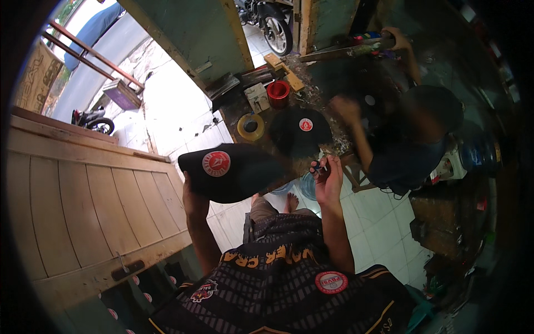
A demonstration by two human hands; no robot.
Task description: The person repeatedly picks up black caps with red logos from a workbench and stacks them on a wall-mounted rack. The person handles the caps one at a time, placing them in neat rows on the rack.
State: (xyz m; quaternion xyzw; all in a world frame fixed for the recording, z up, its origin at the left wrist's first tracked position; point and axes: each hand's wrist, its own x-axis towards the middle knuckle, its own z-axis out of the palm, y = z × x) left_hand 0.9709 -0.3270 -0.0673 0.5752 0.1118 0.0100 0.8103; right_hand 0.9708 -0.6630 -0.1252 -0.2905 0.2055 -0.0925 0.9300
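Observation:
My left hand (194, 201) is closed on the edge of a black flat piece (242, 181) with a round red-and-white emblem, held up in front of me. The thumb lies along its left edge; the other fingers are hidden beneath it. Further right, my right hand (330, 181) is raised by the table's near edge, its fingers bent around a small dark-blue object (317, 167) too small to name. A second black piece (300, 142) with a similar emblem lies on the worktable (264, 116), just beyond my hands.
On the table stand a roll of yellowish tape (243, 132), a red cup (278, 94) and a small box (256, 98). A co-worker (411, 145) sits at the right, arms blurred. A wooden door (100, 200) stands left. A motorbike (272, 28) is beyond the doorway.

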